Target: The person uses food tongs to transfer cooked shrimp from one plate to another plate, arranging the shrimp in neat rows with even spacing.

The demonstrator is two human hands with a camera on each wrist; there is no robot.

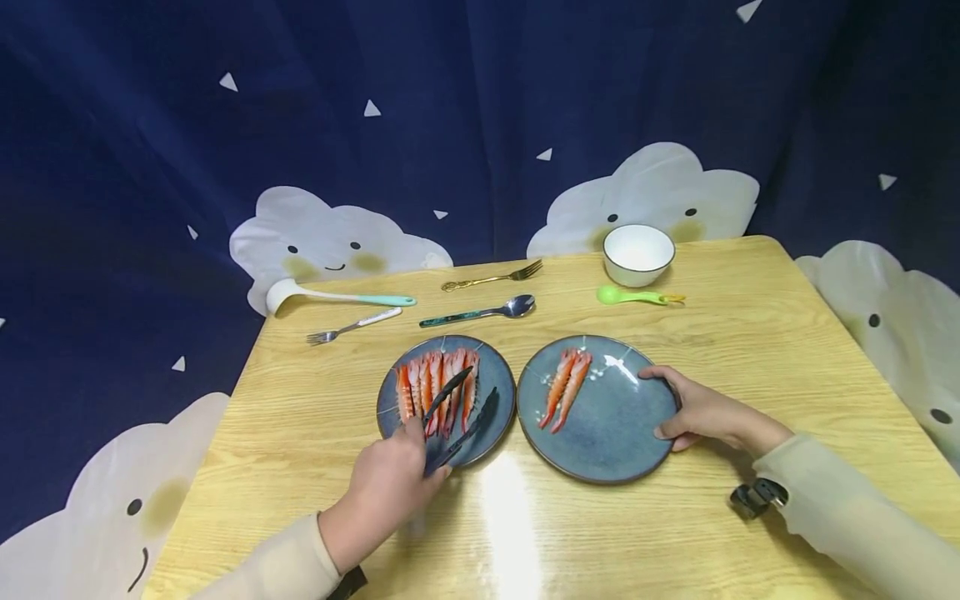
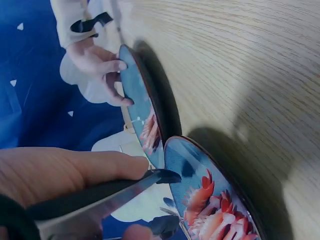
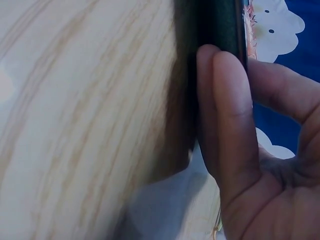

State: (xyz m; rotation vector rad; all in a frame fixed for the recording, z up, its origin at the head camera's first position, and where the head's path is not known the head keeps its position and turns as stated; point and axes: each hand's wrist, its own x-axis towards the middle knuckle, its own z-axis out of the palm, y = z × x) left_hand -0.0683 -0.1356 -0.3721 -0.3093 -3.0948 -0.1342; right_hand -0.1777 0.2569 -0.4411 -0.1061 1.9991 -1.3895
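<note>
My left hand holds dark tongs; their two arms stand apart over the left plate. On that blue-grey plate several red-and-white shrimp lie side by side, one tong arm overlapping them in the head view. The left wrist view shows a dark tong tip just above the plate near one shrimp. With thumb over the rim and fingers beneath, my right hand grips the right edge of a second blue-grey plate. Two shrimp rest on its left part.
Behind the plates lie a white ladle with a mint handle, a white-handled fork, a gold fork and a spoon. A white bowl and a green spoon sit at the back right. A dark blue curtain hangs behind the table.
</note>
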